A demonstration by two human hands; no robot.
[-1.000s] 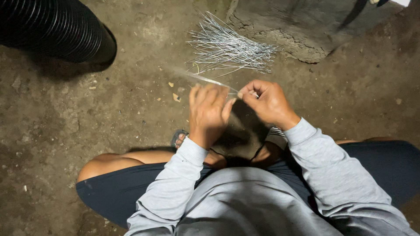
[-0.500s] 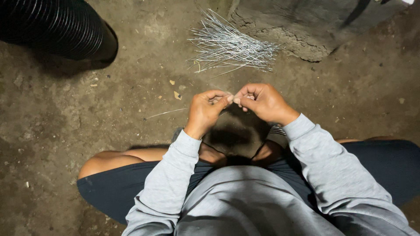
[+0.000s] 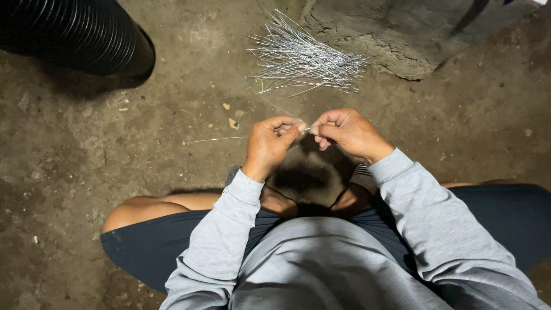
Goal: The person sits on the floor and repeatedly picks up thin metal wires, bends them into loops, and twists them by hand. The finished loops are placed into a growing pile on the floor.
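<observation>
Over a dirt floor, two hands pinch one thin wire.
Left hand (image 3: 268, 144) and right hand (image 3: 344, 133) each grip the wire (image 3: 221, 139) between fingertips above the knees; a wire bundle (image 3: 301, 57) lies beyond, a black ribbed pipe (image 3: 69, 34) far left.

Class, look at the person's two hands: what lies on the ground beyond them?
Beyond the left hand and right hand, a bundle of thin silvery wires lies on the dirt floor. The ground under the bundle is hidden.
</observation>
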